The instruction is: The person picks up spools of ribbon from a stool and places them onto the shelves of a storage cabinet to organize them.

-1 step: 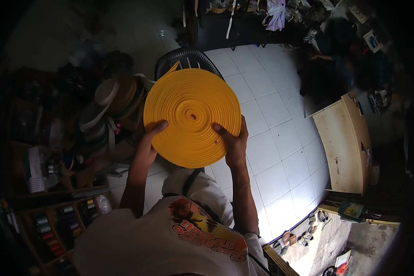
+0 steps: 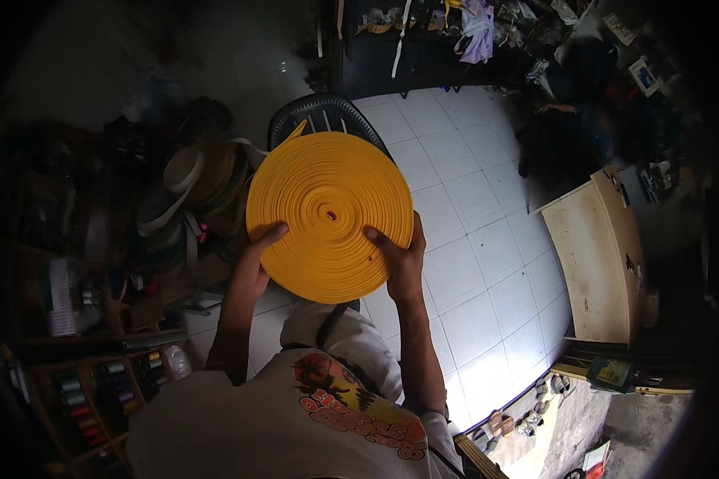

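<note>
A big flat coil of yellow webbing strap (image 2: 327, 263) is held up in front of me, its wound face toward me. Its loose end sticks out at the far left of the rim. My left hand (image 2: 257, 254) grips the lower left edge, thumb on the face and fingers out of sight behind. On the lower right edge my right hand (image 2: 403, 259) does the same, its thumb pressed on the coil. Behind the coil, a black plastic chair (image 2: 327, 104) is partly covered.
Rolls of pale strap (image 2: 185, 169) are piled at left, above a wooden rack of thread spools (image 2: 76, 403). A pale wooden desk (image 2: 587, 263) stands right on the white tiled floor (image 2: 487, 263). Footwear (image 2: 499, 423) lies by the lower right edge. A cluttered dark shelf spans the back.
The whole scene sits slightly lower in the picture, the coil and both hands with it. The coil has also shifted a little left; both hands keep the same grip.
</note>
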`<action>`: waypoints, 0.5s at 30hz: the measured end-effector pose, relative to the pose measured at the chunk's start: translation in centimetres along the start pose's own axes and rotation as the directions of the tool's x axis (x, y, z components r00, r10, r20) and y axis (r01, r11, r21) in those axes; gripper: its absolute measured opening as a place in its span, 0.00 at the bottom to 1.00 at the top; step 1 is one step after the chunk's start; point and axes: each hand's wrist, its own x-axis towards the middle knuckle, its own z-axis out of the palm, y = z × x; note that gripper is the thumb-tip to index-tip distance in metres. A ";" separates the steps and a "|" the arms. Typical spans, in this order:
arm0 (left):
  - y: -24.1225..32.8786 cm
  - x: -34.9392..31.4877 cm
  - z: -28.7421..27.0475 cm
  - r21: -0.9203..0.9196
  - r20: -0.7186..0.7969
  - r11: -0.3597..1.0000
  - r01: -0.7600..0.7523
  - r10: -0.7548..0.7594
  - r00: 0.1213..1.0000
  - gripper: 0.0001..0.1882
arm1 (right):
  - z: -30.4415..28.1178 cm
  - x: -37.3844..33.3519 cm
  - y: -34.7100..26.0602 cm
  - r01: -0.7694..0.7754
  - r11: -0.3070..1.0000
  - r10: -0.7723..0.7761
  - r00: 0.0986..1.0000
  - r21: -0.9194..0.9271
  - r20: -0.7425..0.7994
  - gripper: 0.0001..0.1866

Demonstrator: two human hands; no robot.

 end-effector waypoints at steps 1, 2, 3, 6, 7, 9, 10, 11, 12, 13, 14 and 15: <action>-0.4 0.0 0.9 0.017 -0.028 1.000 -0.018 0.019 0.999 0.24 | -0.6 0.6 -0.1 -0.026 0.999 0.025 1.000 0.032 0.007 0.32; -1.0 0.5 1.6 0.054 -0.065 0.998 -0.033 0.037 0.997 0.25 | -1.3 1.3 0.0 -0.043 0.997 0.043 0.999 0.062 0.005 0.32; -1.7 0.9 1.6 0.082 -0.070 0.992 -0.092 0.097 0.993 0.26 | -1.9 1.8 -0.3 -0.037 0.998 0.035 0.999 0.050 0.030 0.32; -3.1 2.5 4.0 0.017 -0.053 0.998 -0.066 0.067 0.996 0.26 | -4.5 4.3 -1.0 -0.027 0.999 0.030 0.998 -0.042 0.054 0.30; -3.6 3.5 5.0 -0.023 -0.046 0.998 -0.052 0.051 0.998 0.27 | -5.5 5.5 -1.2 -0.040 0.996 0.044 0.998 -0.082 0.051 0.29; -4.6 5.9 7.4 -0.098 -0.028 0.995 -0.018 0.016 0.999 0.28 | -7.5 9.0 -2.1 -0.024 0.992 0.033 0.997 -0.121 0.076 0.30; -5.3 7.6 8.8 -0.098 -0.053 0.995 -0.027 0.022 0.998 0.28 | -8.7 11.0 -2.7 -0.019 0.990 0.031 0.996 -0.142 0.087 0.30; -6.1 9.4 10.4 -0.097 -0.076 0.995 -0.035 0.027 0.997 0.28 | -10.1 13.0 -3.4 -0.049 0.986 0.065 0.993 -0.159 0.094 0.31; -7.0 11.2 12.2 -0.095 -0.099 0.995 -0.040 0.031 0.995 0.28 | -11.5 14.8 -4.0 -0.057 0.989 0.068 0.995 -0.140 0.076 0.32; -7.1 12.6 14.5 -0.127 -0.094 0.991 -0.044 0.033 0.995 0.28 | -12.6 16.6 -4.6 -0.062 0.991 0.069 0.996 -0.118 0.062 0.33; -7.6 14.3 16.7 -0.093 -0.084 0.992 -0.081 0.073 0.994 0.28 | -14.0 18.6 -5.3 -0.066 0.993 0.071 0.996 -0.097 0.047 0.33; -8.1 16.0 19.0 -0.059 -0.072 0.991 -0.117 0.113 0.991 0.29 | -15.5 20.9 -6.3 -0.081 0.996 0.083 0.995 -0.029 0.064 0.33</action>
